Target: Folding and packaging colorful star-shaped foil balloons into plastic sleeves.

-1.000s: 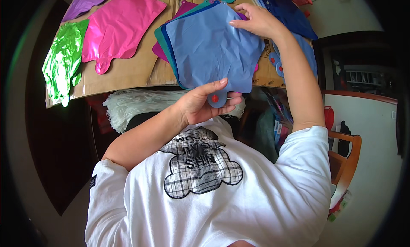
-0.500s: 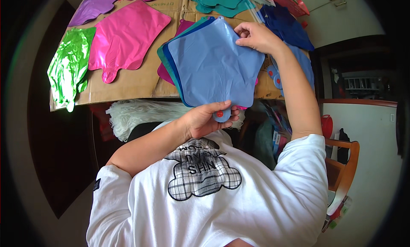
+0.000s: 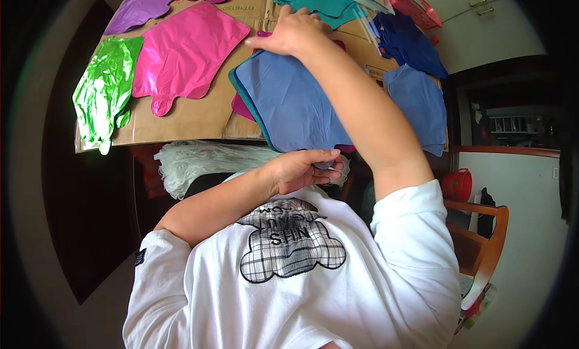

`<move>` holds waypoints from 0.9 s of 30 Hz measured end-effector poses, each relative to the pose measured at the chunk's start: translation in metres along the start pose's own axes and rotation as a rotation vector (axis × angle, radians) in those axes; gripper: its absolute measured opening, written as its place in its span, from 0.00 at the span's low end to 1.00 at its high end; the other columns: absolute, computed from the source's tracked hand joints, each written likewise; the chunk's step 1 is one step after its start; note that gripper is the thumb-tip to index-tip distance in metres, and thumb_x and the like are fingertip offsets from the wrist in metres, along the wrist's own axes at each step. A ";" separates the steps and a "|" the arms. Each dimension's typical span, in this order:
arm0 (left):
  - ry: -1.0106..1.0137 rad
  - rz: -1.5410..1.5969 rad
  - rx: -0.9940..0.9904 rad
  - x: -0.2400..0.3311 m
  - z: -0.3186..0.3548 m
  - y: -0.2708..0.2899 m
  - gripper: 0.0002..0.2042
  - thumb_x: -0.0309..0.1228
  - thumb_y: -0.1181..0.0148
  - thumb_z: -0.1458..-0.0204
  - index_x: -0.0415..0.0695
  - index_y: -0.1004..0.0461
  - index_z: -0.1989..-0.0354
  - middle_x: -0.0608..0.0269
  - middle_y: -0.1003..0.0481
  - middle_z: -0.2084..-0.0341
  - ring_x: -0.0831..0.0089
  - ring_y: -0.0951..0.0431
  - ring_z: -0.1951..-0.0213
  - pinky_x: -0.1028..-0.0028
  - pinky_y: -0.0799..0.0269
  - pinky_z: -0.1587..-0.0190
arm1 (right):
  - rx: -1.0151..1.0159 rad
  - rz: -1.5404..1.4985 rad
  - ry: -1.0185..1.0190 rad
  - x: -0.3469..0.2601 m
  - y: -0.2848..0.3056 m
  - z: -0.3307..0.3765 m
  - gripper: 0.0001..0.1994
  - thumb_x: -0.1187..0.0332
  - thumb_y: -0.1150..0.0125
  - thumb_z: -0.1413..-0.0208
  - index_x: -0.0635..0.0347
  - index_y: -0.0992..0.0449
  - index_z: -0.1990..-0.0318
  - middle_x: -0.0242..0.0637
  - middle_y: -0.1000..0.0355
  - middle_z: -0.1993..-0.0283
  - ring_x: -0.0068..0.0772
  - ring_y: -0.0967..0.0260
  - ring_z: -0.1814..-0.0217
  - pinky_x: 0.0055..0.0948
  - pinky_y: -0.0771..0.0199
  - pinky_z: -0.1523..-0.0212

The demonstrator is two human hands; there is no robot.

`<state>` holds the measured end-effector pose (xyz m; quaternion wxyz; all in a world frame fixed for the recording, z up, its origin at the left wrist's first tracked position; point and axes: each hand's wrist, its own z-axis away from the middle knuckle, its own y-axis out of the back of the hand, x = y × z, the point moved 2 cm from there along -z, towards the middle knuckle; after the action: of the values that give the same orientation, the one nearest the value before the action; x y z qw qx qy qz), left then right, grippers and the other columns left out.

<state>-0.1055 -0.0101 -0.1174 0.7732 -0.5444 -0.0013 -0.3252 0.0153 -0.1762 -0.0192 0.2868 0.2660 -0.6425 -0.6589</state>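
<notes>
At the near edge of the cardboard, I see the left hand pinching the stack by its near end. The right hand, thumb spread wide, shows nothing grasped. At least 3 colours look layered, smooth blue uppermost; crinkled green foil and a glossy pink sheet lie apart, unstacked.

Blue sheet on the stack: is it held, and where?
The left hand holds the blue sheet by its near tab; whether the right hand holds anything is unclear.
</notes>
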 end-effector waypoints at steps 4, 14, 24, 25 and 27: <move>-0.020 -0.018 0.010 0.001 -0.001 0.004 0.17 0.40 0.43 0.44 0.42 0.30 0.52 0.62 0.26 0.55 0.70 0.27 0.50 0.72 0.33 0.49 | -0.079 -0.139 -0.022 0.018 -0.002 -0.025 0.46 0.45 0.38 0.60 0.71 0.44 0.39 0.58 0.37 0.41 0.50 0.37 0.39 0.40 0.34 0.42; -0.089 0.099 -0.066 0.002 -0.004 0.004 0.17 0.38 0.41 0.45 0.38 0.30 0.53 0.60 0.27 0.53 0.69 0.29 0.49 0.71 0.36 0.46 | -0.056 -0.025 -0.047 0.015 -0.005 -0.022 0.50 0.40 0.38 0.62 0.72 0.45 0.38 0.58 0.37 0.40 0.50 0.38 0.38 0.40 0.35 0.41; -0.093 0.129 -0.086 0.001 -0.001 0.008 0.16 0.37 0.41 0.45 0.39 0.29 0.55 0.59 0.27 0.54 0.68 0.28 0.49 0.71 0.34 0.47 | -0.008 -0.025 -0.101 0.014 0.005 -0.013 0.39 0.54 0.39 0.57 0.71 0.41 0.40 0.54 0.30 0.46 0.50 0.32 0.43 0.39 0.32 0.44; -0.083 0.115 -0.091 0.001 -0.001 0.005 0.16 0.37 0.41 0.45 0.38 0.29 0.54 0.59 0.27 0.55 0.68 0.28 0.49 0.71 0.34 0.47 | -0.037 -0.061 -0.102 0.024 0.001 -0.023 0.36 0.56 0.40 0.56 0.71 0.40 0.41 0.54 0.30 0.47 0.50 0.32 0.44 0.39 0.31 0.44; -0.078 0.091 -0.077 0.001 0.002 0.003 0.16 0.37 0.41 0.45 0.38 0.29 0.54 0.58 0.27 0.55 0.67 0.27 0.49 0.71 0.34 0.48 | -0.059 -0.095 -0.100 0.035 -0.004 -0.034 0.33 0.60 0.42 0.55 0.71 0.39 0.42 0.54 0.30 0.47 0.50 0.31 0.44 0.39 0.31 0.44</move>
<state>-0.1019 -0.0085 -0.1190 0.7651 -0.5854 0.0059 -0.2681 0.0158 -0.2249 -0.0233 0.2303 0.2543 -0.6229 -0.7031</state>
